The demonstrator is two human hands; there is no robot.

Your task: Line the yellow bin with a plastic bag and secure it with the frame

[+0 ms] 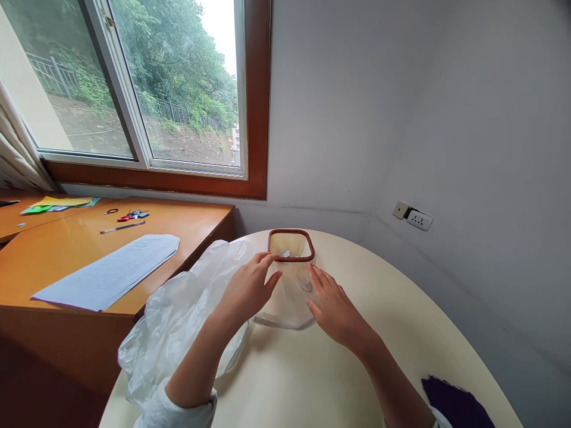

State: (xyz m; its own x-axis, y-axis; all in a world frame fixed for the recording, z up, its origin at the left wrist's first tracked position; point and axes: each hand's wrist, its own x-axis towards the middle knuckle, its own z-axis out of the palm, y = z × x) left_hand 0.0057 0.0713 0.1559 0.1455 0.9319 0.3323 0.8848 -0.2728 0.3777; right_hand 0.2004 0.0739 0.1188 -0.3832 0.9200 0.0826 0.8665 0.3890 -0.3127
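Observation:
A clear plastic container with a brown rim stands on the round cream table. Something small and white lies inside it near the rim. My left hand rests against the container's left side, fingers stretched toward the rim. My right hand lies against its right side, fingers extended and slightly apart. Neither hand wraps round the container. A crumpled clear plastic bag lies at the table's left edge, under my left forearm.
A wooden desk to the left carries a sheet of printed paper, a pen, keys and coloured papers. A window is above it. A wall socket sits at right. A dark purple object lies at the table's near right edge.

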